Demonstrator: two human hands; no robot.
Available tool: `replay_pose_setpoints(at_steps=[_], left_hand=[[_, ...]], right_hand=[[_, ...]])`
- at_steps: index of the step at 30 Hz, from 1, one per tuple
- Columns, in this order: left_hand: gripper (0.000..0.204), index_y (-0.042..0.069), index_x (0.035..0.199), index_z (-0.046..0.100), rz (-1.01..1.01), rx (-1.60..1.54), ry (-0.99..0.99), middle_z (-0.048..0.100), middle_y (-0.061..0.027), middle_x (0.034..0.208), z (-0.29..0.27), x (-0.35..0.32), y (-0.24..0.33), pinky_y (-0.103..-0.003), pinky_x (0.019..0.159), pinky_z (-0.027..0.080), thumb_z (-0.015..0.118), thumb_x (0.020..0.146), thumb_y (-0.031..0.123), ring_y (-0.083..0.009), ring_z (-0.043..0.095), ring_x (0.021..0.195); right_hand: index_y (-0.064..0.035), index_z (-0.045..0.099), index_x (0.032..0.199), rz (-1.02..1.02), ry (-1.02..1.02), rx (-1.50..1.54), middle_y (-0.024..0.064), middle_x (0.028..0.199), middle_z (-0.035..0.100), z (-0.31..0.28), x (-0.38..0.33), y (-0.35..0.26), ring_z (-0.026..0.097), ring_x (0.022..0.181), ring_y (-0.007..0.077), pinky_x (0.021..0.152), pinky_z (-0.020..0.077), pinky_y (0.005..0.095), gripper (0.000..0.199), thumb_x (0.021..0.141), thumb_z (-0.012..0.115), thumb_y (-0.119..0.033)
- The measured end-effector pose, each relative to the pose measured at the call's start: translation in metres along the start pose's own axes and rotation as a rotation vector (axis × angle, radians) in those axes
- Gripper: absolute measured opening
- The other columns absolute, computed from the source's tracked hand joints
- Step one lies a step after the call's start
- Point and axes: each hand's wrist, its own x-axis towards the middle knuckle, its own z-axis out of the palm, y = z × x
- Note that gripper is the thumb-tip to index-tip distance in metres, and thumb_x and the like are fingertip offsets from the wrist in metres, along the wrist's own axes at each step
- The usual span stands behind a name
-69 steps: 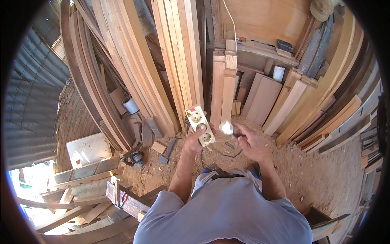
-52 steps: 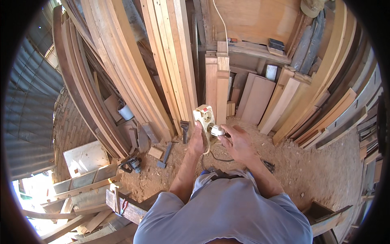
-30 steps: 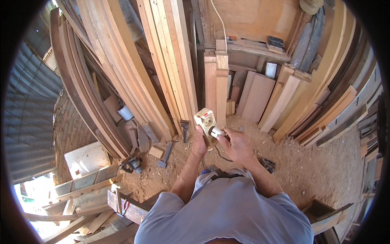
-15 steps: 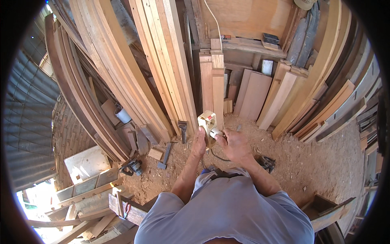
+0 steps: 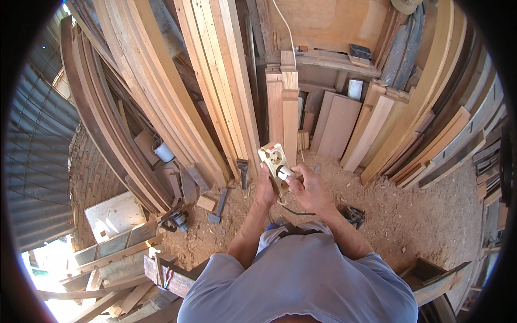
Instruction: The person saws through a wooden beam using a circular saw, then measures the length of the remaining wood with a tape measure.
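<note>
Tall timber planks (image 5: 229, 91) fill the back, leaning upright, and below them runs the sawdust-strewn floor (image 5: 414, 220). Down on that floor, left of the person, there's a dark power tool (image 5: 175, 219) and a hammer-like tool (image 5: 217, 210), both well apart from the hands.

Now to the middle of it! The left hand (image 5: 264, 189) grips a cream power strip (image 5: 275, 161) by its left edge, in mid-air ahead of the waist, fingers curled behind it. The right hand (image 5: 313, 188) comes in from the other side, thumb and forefinger pinching a white plug (image 5: 286, 173) right at the strip's middle socket.

And here's the change: a couple of seconds ago plug and strip are apart; now they meet. Half a second back the strip stands nearly edge-on; now it's turned face up, the upper socket in plain sight. That looks like the pairing well under way, yet a dark patch shows beside the plug, and I can't tell whether its pins are in.

Smallest of all, a thin dark cord (image 5: 299, 212) trails under the hands, near the waist.
</note>
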Motion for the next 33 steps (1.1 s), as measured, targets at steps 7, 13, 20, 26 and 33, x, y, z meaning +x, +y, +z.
replay_pose_setpoints(at_steps=[7, 13, 20, 26, 33], left_hand=[[0.063, 0.011, 0.150, 0.046, 0.030, 0.056, -0.109, 0.064, -0.0079, 0.131, -0.003, -0.003, -0.003, -0.042, 0.103, 0.053, 0.034, 0.111, 0.059, -0.0235, 0.064, 0.118], [0.064, 0.009, 0.150, 0.046, -0.045, 0.089, -0.073, 0.064, -0.0086, 0.133, -0.008, -0.004, 0.001, -0.040, 0.104, 0.052, 0.037, 0.110, 0.059, -0.0225, 0.063, 0.119], [0.063, 0.006, 0.146, 0.049, -0.040, 0.093, -0.125, 0.065, -0.0091, 0.128, 0.000, -0.009, 0.004, -0.038, 0.101, 0.054, 0.036, 0.111, 0.057, -0.0209, 0.065, 0.114], [0.061, 0.002, 0.140, 0.054, -0.033, 0.212, -0.116, 0.067, -0.0092, 0.124, -0.017, -0.004, -0.007, -0.033, 0.098, 0.053, 0.032, 0.114, 0.052, -0.0179, 0.065, 0.109], [0.069, 0.004, 0.147, 0.050, -0.198, 0.359, -0.121, 0.063, -0.0107, 0.133, -0.016, 0.004, -0.008, -0.036, 0.106, 0.049, 0.028, 0.112, 0.060, -0.0192, 0.061, 0.119]], right_hand=[[0.0005, 0.063, 0.109, -0.070, 0.052, -0.205, 0.0217, 0.081, 0.071, 0.001, 0.001, 0.011, 0.072, 0.075, 0.0377, 0.068, 0.0550, 0.0482, 0.026, 0.099, 0.069, -0.023], [-0.0002, 0.062, 0.108, -0.027, 0.052, -0.398, 0.0238, 0.080, 0.071, 0.002, -0.004, -0.004, 0.072, 0.078, 0.0446, 0.071, 0.0557, 0.0551, 0.029, 0.099, 0.068, -0.027], [-0.0023, 0.064, 0.105, 0.064, 0.028, -0.052, 0.0194, 0.074, 0.068, 0.000, -0.005, -0.004, 0.071, 0.070, 0.0361, 0.065, 0.0535, 0.0459, 0.026, 0.097, 0.072, -0.026], [-0.0014, 0.064, 0.103, 0.025, 0.076, -0.192, 0.0195, 0.073, 0.067, 0.012, -0.003, 0.011, 0.070, 0.068, 0.0350, 0.064, 0.0526, 0.0448, 0.027, 0.096, 0.073, -0.025], [0.0009, 0.065, 0.106, -0.012, 0.125, -0.161, 0.0168, 0.078, 0.071, 0.019, 0.008, 0.045, 0.072, 0.069, 0.0242, 0.062, 0.0545, 0.0406, 0.028, 0.096, 0.073, -0.024]])
